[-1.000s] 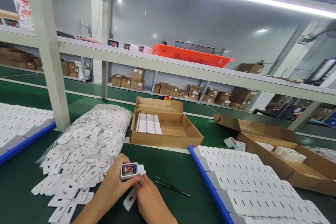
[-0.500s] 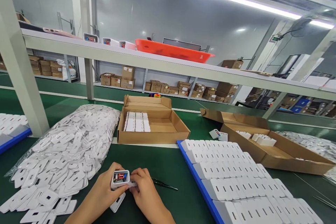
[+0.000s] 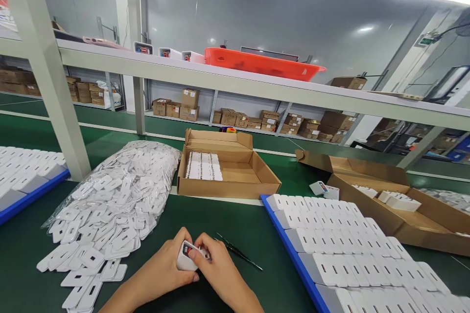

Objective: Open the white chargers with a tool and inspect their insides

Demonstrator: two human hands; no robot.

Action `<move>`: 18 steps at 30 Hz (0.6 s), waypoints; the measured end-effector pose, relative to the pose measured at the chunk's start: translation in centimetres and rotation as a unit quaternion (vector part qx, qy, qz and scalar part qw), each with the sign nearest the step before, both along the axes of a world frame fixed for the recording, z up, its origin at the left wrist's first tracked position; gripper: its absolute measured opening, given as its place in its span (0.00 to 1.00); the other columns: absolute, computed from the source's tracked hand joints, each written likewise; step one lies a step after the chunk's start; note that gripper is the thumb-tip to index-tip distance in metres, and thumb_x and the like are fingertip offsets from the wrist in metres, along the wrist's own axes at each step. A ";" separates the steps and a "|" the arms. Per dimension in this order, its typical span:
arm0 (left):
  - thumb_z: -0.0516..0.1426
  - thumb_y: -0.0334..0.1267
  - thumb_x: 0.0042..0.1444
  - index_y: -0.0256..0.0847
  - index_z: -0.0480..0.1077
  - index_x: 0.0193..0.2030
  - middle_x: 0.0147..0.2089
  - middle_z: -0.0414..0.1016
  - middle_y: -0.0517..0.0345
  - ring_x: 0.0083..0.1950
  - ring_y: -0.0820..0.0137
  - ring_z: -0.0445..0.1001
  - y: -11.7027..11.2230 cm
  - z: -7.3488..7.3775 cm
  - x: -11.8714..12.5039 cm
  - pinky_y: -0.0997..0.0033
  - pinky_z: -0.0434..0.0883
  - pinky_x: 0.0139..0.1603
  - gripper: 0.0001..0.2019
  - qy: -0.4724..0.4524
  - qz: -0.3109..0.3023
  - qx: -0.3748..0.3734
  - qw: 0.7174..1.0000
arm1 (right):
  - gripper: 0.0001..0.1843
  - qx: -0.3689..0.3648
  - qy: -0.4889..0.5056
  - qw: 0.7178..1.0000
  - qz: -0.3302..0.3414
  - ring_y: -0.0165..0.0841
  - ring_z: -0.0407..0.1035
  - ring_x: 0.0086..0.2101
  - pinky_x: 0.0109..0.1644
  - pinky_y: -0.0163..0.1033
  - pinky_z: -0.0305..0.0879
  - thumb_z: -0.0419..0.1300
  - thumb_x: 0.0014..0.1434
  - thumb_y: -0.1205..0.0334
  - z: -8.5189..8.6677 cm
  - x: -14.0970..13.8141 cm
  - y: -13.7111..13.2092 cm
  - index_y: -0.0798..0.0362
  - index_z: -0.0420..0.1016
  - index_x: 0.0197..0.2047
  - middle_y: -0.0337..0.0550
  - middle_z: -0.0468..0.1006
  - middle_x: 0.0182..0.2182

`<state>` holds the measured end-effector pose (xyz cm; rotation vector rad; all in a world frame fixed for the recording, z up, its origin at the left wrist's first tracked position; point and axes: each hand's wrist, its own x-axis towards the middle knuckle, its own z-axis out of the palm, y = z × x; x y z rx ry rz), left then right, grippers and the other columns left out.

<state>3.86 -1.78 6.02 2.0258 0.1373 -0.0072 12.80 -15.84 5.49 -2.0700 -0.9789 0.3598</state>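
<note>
My left hand (image 3: 165,266) is closed around a small white plastic housing (image 3: 184,261), whose open end faces up and shows red parts inside. My right hand (image 3: 224,268) is closed against the housing, its thumb at the opening. Between its fingers shows a small whitish part (image 3: 206,254), mostly hidden, so its kind is unclear. Just beyond the right hand, a pair of dark tweezers (image 3: 240,253) lies on the green table. To the left, loose white cover plates (image 3: 93,259) with slots spill from a clear bag (image 3: 147,166).
A blue tray (image 3: 290,257) at right holds rows of white housings. Behind stand an open cardboard box (image 3: 227,188) with white pieces and another box (image 3: 429,239). Another blue tray (image 3: 33,195) is at left. Overhead, a shelf (image 3: 176,69) carries a red bin (image 3: 257,63).
The housing has been tilted, and my right thumb has moved to its opening. The cover plate below my hands no longer shows. The view has shifted, moving the surroundings mostly rightward.
</note>
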 end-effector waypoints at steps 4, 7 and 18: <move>0.57 0.30 0.41 0.44 0.56 0.35 0.33 0.63 0.67 0.35 0.71 0.63 -0.1 0.7 -0.3 0.77 0.59 0.32 0.16 0.039 -0.042 0.002 0.998 | 0.12 -0.058 -0.033 0.996 0.064 0.28 0.60 0.25 0.28 0.32 0.50 0.55 0.61 0.58 0.7 -0.2 -0.4 0.52 0.67 0.27 0.34 0.67 0.22; 0.57 0.29 0.41 0.45 0.54 0.33 0.33 0.63 0.67 0.35 0.71 0.63 -0.2 1.1 -0.4 0.77 0.59 0.32 0.16 0.046 -0.059 0.000 0.997 | 0.13 -0.076 -0.148 0.982 0.089 0.30 0.64 0.27 0.30 0.34 0.53 0.50 0.64 0.61 0.8 -0.6 -0.8 0.53 0.66 0.28 0.39 0.71 0.25; 0.56 0.30 0.44 0.45 0.54 0.34 0.33 0.62 0.66 0.35 0.70 0.63 -0.4 1.8 -1.0 0.76 0.58 0.32 0.14 0.030 -0.058 0.009 0.998 | 0.13 -0.038 -0.126 0.987 0.095 0.31 0.62 0.29 0.33 0.35 0.55 0.48 0.65 0.61 1.2 -1.0 -1.1 0.51 0.61 0.28 0.38 0.68 0.27</move>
